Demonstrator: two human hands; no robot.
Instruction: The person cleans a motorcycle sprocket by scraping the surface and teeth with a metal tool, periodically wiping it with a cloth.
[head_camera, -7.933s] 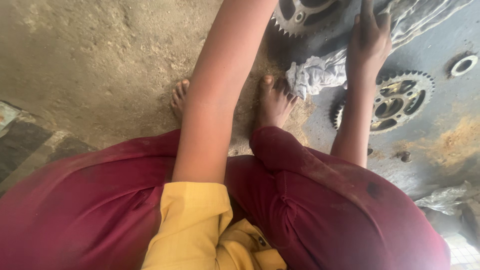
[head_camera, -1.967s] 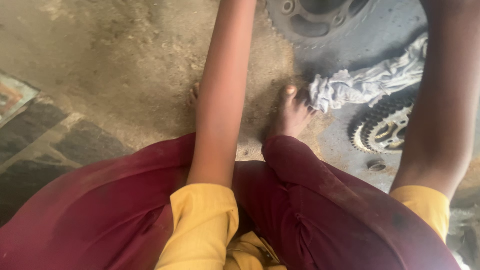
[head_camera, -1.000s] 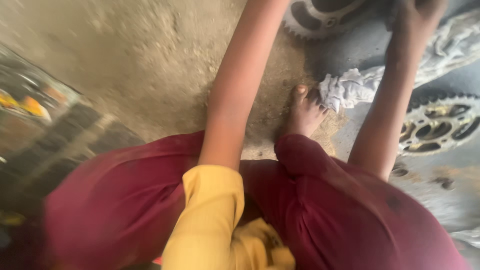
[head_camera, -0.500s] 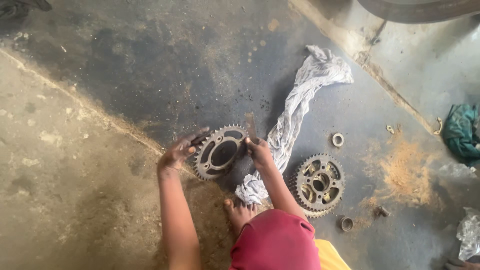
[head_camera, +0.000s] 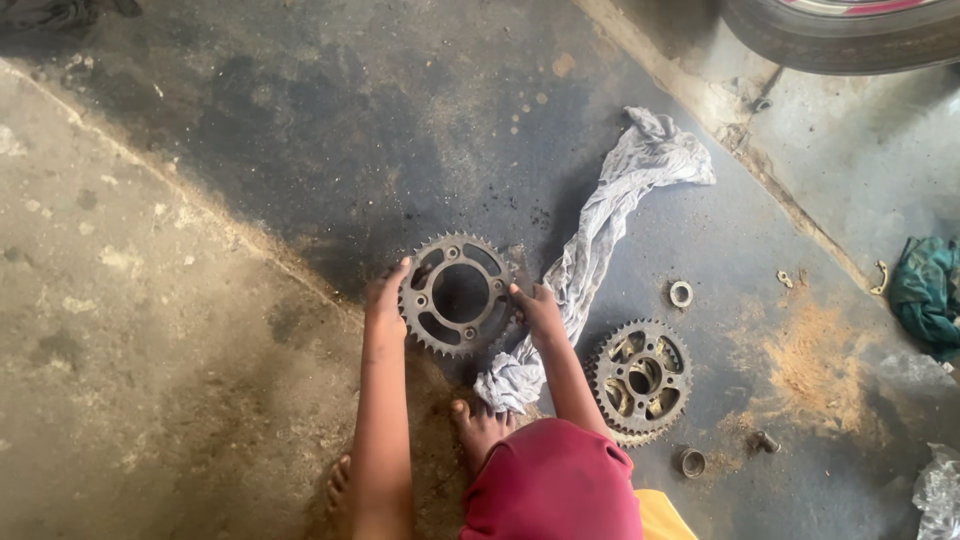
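A dark toothed sprocket (head_camera: 458, 293) lies flat on the oily concrete floor in front of me. My left hand (head_camera: 385, 298) grips its left rim and my right hand (head_camera: 536, 308) holds its right rim. A long grey rag (head_camera: 600, 240) runs from under my right hand up to the right. A second, lighter sprocket (head_camera: 641, 381) lies on the floor right of my right forearm. My bare feet (head_camera: 478, 427) and red-clad knees show at the bottom.
A small metal ring (head_camera: 681, 294) lies right of the rag. A bushing (head_camera: 691, 462) and a bolt (head_camera: 765, 441) sit near the second sprocket. A tyre (head_camera: 850, 30) is at top right, a teal cloth (head_camera: 925, 290) at the right edge.
The view lifted from my lap and arms to the floor ahead. Both hands now sit on the rims of the dark sprocket; half a second ago they were in nearly the same hold.
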